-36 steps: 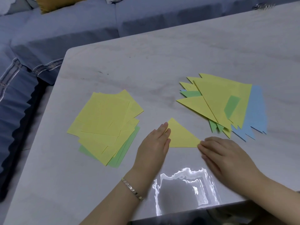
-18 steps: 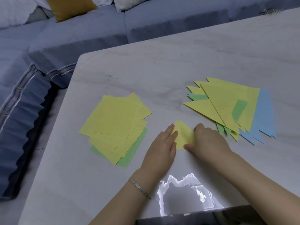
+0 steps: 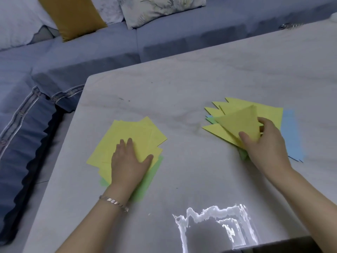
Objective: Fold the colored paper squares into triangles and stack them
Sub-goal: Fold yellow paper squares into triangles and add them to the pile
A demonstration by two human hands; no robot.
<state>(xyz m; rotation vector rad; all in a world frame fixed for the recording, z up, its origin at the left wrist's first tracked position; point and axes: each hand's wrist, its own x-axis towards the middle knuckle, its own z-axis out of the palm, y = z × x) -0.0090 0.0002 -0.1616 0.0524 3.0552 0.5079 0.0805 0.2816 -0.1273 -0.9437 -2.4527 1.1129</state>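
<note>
The right hand [image 3: 262,141] pinches the folded yellow triangle [image 3: 238,125], thumb on top, directly over the triangle stack [image 3: 264,111] for release. The left hand [image 3: 127,161] lies flat and spread (nothing gripped) on the unfolded squares [image 3: 127,132], pinning them for the next pick.

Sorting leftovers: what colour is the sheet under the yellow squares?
Green, peeking out beneath the stack, in the head view.

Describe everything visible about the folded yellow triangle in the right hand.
The folded yellow triangle is thin matte paper, plain, with crisp edges. It is tilted, one corner raised toward the far side, over the pile of folded triangles at the table's right. The right hand pinches its near corner, thumb on top and fingers at its right edge. Whether it already touches the pile cannot be told.
</note>
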